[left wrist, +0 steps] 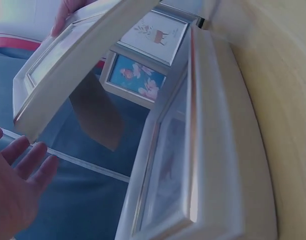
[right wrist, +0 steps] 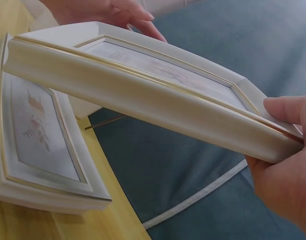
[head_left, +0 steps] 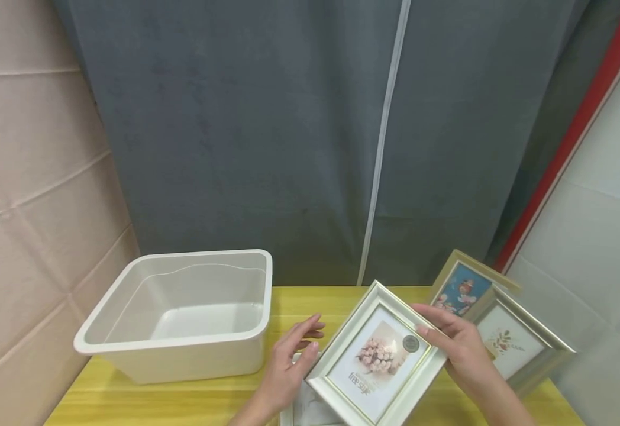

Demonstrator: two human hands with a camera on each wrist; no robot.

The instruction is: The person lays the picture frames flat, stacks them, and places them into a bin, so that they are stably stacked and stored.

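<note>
My right hand (head_left: 461,343) grips a white picture frame (head_left: 379,355) by its right edge, thumb on the front. The frame is tilted above the table and shows a pink flower print and a round dark sticker. Close to its left edge is my left hand (head_left: 288,370), fingers loosely extended and holding nothing. Beneath lies another white picture frame (head_left: 310,408), mostly hidden in the head view; the right wrist view shows its plant print (right wrist: 40,127). At the right stand a gold-edged frame (head_left: 461,290) with a blue picture and a silver frame (head_left: 512,337) with a plant print.
A white plastic tub (head_left: 182,341) stands on the left of the yellow wood-grain table (head_left: 171,402); no contents show inside. A grey curtain (head_left: 235,148) hangs behind the table. Pale padded walls (head_left: 22,266) flank both sides.
</note>
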